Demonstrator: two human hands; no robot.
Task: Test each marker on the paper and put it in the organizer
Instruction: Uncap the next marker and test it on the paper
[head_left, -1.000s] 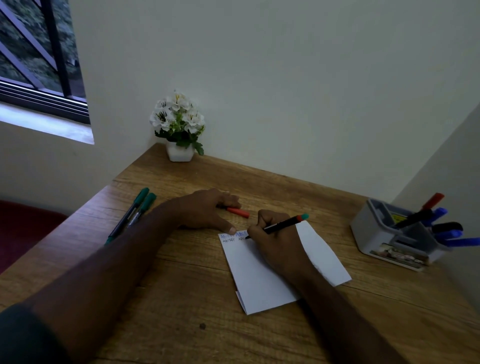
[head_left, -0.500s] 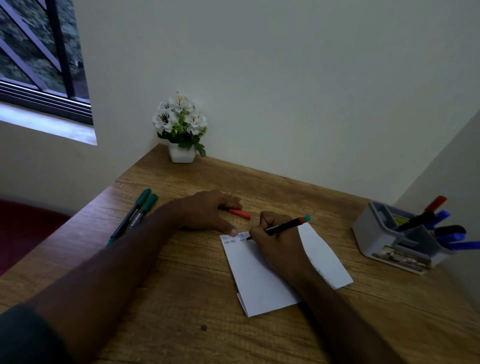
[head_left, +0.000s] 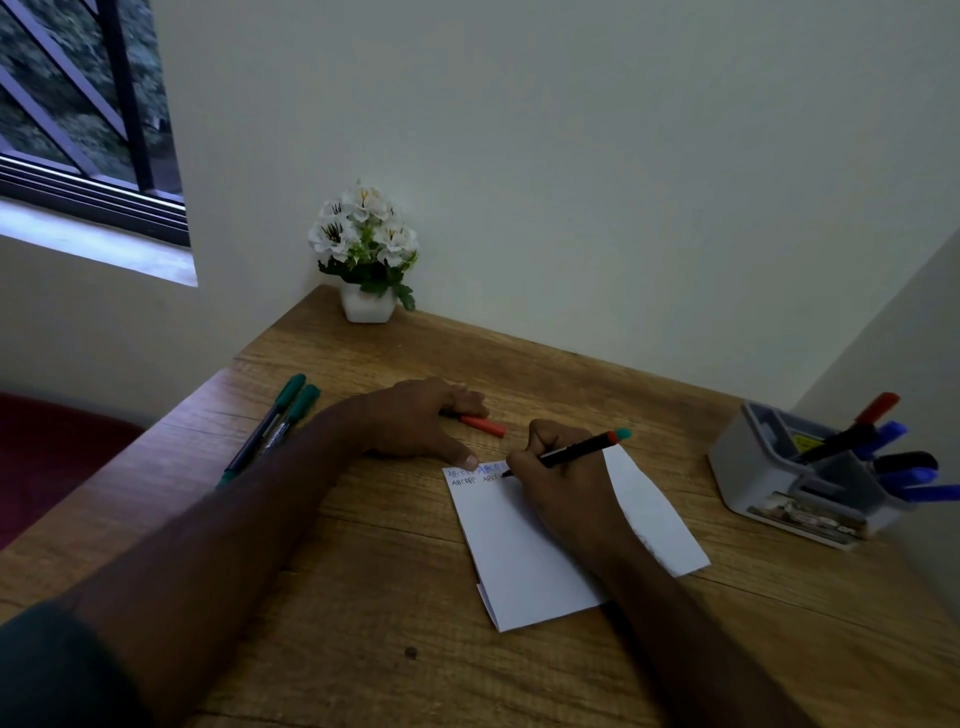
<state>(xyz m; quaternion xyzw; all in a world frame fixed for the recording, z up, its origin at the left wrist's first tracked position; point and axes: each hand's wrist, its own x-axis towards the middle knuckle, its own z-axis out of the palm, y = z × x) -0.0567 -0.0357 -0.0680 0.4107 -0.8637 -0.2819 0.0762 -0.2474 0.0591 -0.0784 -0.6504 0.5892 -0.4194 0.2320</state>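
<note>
Window (head_left: 78, 130) at 10 o'clock, barred, sill above the desk (head_left: 363, 649) level. The desk's left edge runs diagonally from the far corner toward 8 o'clock; bare wood lies open along the near side from 6 to 7 o'clock.

Two green-capped markers (head_left: 275, 426) lie side by side near the left edge at 9 o'clock, touching each other, caps pointing away from the person.

Flower pot (head_left: 367, 306) with white blooms stands in the far corner at 11 o'clock, against the wall.

Left hand (head_left: 415, 421) rests palm-down on the desk, fingers relaxed and extended, thumb pressing the top-left corner of the paper (head_left: 524, 561). A red marker cap (head_left: 483, 425) lies just beyond it, partly under the fingertips.

The paper, white and folded, sits at centre, its near-left corner showing a second layer. Along its top edge are two lines of handwriting: blue letters above, dark "ABCDEF" below; the remainder is too small to read.

Right hand (head_left: 563, 483) rests on the paper, fingers curled round a black marker (head_left: 571, 452) with a red-and-teal end, tip on the sheet beside the writing.

Open wood lies between the paper and the organizer (head_left: 769, 478) at 3 o'clock, which stands against the right wall. The grey organizer holds red, black and blue markers (head_left: 893, 457), leaning rightward. A yellow label inside and a picture strip on its front are illegible.
</note>
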